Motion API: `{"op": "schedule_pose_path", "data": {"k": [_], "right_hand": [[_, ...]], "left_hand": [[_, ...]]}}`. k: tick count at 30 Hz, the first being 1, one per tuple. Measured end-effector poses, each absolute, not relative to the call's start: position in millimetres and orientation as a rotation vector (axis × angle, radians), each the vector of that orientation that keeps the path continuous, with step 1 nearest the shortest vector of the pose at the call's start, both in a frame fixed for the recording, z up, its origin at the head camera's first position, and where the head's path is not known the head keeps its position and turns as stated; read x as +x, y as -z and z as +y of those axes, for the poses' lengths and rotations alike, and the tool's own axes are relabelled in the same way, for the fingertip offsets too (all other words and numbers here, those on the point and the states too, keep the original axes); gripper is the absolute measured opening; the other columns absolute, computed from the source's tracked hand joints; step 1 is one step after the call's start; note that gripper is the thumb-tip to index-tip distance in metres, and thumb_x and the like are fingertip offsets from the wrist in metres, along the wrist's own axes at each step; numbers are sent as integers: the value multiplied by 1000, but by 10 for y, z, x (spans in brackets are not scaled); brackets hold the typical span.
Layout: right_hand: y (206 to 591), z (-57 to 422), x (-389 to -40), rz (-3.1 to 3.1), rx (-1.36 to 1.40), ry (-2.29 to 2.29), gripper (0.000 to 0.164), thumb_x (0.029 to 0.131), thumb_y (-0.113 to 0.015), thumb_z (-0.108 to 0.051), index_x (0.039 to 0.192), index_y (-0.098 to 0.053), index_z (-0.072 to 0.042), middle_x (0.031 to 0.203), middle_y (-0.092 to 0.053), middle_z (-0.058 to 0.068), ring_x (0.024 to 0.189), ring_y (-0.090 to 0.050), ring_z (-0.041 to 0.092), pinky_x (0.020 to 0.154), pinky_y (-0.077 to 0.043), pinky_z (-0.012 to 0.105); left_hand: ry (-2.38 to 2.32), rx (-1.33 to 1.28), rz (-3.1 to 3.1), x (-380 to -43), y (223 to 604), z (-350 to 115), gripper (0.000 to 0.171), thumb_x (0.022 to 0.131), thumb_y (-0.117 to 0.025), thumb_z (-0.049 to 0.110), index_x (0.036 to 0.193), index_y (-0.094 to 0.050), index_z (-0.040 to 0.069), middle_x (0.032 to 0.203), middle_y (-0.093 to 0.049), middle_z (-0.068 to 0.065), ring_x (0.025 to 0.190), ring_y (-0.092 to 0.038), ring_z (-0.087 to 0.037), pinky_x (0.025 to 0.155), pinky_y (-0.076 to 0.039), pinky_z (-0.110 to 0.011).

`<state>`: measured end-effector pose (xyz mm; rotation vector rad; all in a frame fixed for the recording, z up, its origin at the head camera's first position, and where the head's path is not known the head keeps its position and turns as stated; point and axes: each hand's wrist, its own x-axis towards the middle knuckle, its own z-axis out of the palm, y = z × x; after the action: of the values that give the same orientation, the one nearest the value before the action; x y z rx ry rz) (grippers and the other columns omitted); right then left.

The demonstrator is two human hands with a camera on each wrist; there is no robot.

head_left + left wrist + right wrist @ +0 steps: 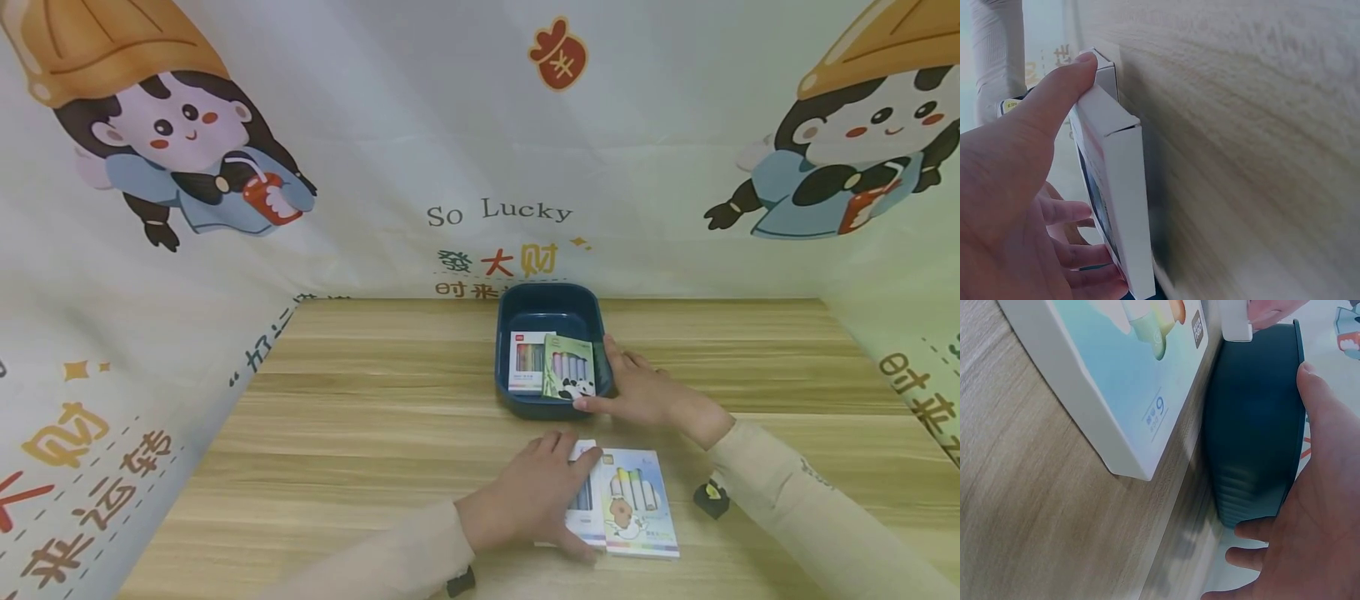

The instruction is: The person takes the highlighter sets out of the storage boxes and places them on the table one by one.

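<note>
A dark blue plastic bin [551, 408] stands on the table. Inside it lean a white pen box [525, 385] and a green pen box with a panda [568, 367], which overlaps the white one. My right hand [645, 392] rests against the bin's right side, thumb on the front rim and fingers loosely extended. In front of the bin, my left hand [528, 492] holds a white windowed pen box [1130, 206] from above, thumb at its near end and fingers at its far end. Touching its right side in the head view is a pale blue-and-white pen box [641, 504].
The wood-grain table [360, 400] reaches back to a printed cloth backdrop [390, 150], which also rises on both sides. Dark camera mounts sit under both wrists, one visible below the right sleeve [787, 475].
</note>
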<state>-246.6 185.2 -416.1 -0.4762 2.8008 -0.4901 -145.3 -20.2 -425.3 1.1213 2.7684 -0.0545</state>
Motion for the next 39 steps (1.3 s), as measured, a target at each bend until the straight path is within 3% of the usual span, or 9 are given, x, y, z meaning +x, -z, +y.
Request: {"op": "schedule_pose_path", "data": {"k": [39], "right_hand": [[4152, 1840, -2446, 2801, -480, 497, 122, 83, -48, -81, 157, 7, -1, 162, -19, 28, 149, -18, 50, 108, -22, 79]], "left_hand": [[46, 1143, 2766, -1440, 4324, -217, 115, 64, -65, 86, 152, -35, 19, 150, -44, -11, 137, -44, -26, 115, -41, -39]]}}
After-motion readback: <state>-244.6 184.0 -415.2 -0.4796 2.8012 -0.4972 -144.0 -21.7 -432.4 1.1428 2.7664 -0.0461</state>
